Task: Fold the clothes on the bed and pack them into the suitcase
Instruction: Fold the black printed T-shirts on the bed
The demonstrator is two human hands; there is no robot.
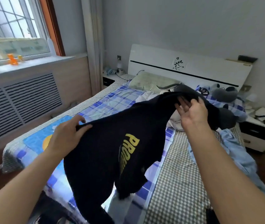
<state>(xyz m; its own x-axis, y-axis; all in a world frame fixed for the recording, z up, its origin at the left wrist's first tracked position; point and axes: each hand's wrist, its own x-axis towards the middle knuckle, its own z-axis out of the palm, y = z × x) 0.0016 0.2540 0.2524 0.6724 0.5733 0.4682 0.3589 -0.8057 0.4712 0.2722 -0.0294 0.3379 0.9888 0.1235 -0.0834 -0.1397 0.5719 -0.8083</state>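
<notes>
Two hands hold the dark T-shirt [112,151] stretched between them above the bed [177,159]: your left hand [65,136] pinches one edge, your right hand [191,110] grips bunched fabric, apparently to spread it for folding.

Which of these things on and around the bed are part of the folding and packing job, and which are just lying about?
Part of the job:
dark T-shirt, held up by the left hand and right hand
light blue garment
white clothes
bed

Just lying about:
green pillow
grey plush toys
orange figure
nightstand
</notes>
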